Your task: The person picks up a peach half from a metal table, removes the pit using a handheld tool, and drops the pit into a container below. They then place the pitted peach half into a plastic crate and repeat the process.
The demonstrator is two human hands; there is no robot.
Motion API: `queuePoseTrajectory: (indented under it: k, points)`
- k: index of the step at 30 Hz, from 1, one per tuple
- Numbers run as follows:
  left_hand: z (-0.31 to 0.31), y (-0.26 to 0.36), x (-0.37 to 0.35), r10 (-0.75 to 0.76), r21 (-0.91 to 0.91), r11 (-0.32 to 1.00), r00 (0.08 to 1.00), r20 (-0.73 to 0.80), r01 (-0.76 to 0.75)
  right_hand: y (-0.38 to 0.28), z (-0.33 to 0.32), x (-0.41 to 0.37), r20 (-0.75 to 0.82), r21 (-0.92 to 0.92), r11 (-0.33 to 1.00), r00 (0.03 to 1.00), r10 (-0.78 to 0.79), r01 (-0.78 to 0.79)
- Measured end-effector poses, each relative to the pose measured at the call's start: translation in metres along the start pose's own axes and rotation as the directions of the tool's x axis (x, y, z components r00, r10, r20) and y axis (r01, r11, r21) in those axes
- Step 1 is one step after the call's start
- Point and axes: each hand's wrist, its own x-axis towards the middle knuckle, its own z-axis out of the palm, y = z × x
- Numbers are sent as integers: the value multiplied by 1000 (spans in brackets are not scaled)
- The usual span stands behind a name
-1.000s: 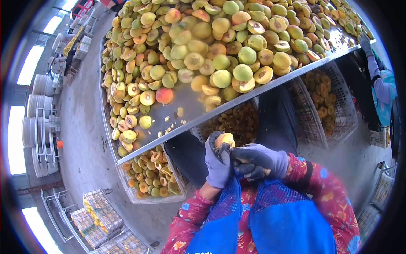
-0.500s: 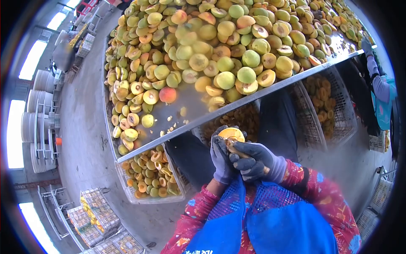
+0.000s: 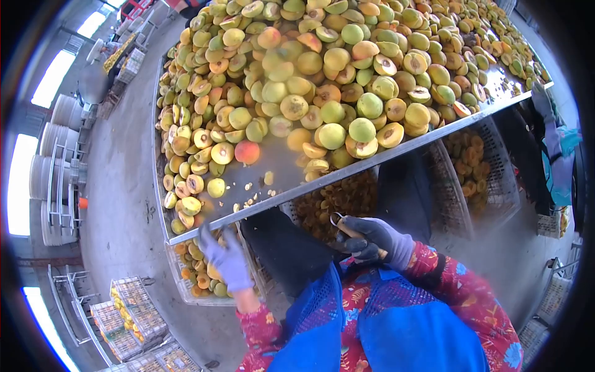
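Note:
My right hand (image 3: 375, 239), in a dark-palmed grey glove, is closed around a pitting tool (image 3: 356, 230) with a wooden handle and a small curved metal loop at its tip. Below the tool, a crate of brown peach scraps (image 3: 334, 201) sits between my legs. Over at the left, my left hand (image 3: 226, 259) reaches above a crate (image 3: 192, 296) of peach halves, its fingers spread and slightly blurred. Beneath that hand lies a yellow peach half (image 3: 212, 273). The metal table (image 3: 282, 162) bears a large heap of whole and halved peaches (image 3: 310, 62).
More peach halves fill a white crate (image 3: 496, 192) under the table at right. A co-worker's gloved arm (image 3: 545, 108) rests near the table's right edge. Stacked crates (image 3: 139, 310) and a metal rack (image 3: 71, 310) stand on the floor at lower left.
My left hand has left my right hand and moved left over the crate. The peach half that was in it is out of its grasp. My right hand keeps the pitting tool.

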Motion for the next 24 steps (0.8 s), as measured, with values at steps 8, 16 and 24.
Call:
queuePoseTrajectory:
  k: [8,16,24]
  points:
    - [169,160,60,753,-292,647,527,395,-705,7,15,-25,-293,-425,871,873,-389,246]
    - [99,102,11,517,-650,123,510,687,750,15,39,-34,296,-944,-180,467,-833,277]
    - [41,88,-70,548,-757,129,590,593,641,55,67,-43,419,-780,-602,574,-704,-169]
